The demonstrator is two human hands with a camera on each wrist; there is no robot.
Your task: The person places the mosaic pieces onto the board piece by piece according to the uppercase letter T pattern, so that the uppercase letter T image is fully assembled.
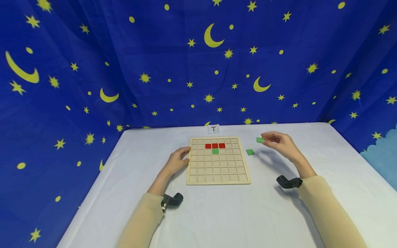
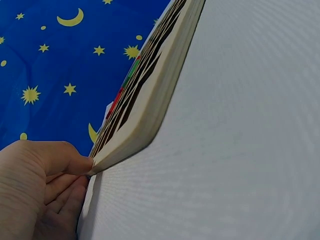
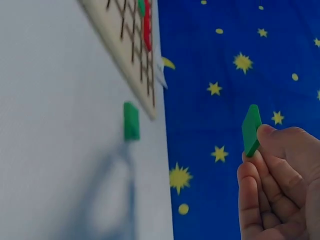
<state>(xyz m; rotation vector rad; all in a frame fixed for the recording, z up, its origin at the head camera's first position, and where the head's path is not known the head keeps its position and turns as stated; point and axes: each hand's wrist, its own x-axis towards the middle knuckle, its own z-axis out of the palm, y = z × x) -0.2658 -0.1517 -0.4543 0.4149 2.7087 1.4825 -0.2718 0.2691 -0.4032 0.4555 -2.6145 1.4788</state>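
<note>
My right hand (image 1: 279, 143) holds a green square tile (image 1: 260, 140) between thumb and fingertips, raised above the table. In the right wrist view the tile (image 3: 251, 131) stands on edge in that pinch. Another green tile (image 1: 250, 152) lies on the table just right of a wooden grid board (image 1: 218, 183). My left hand (image 1: 177, 161) rests against the board's left edge, thumb and fingertips touching it a little apart. On the board, three red tiles (image 1: 215, 146) form a row near the far side, with one green tile (image 1: 215, 151) below the middle one.
A small printed card (image 1: 213, 129) showing a coloured T on a grid lies behind the board. White cloth (image 1: 217, 213) covers the table. A blue curtain (image 1: 173, 62) with yellow moons and stars hangs behind and at the sides.
</note>
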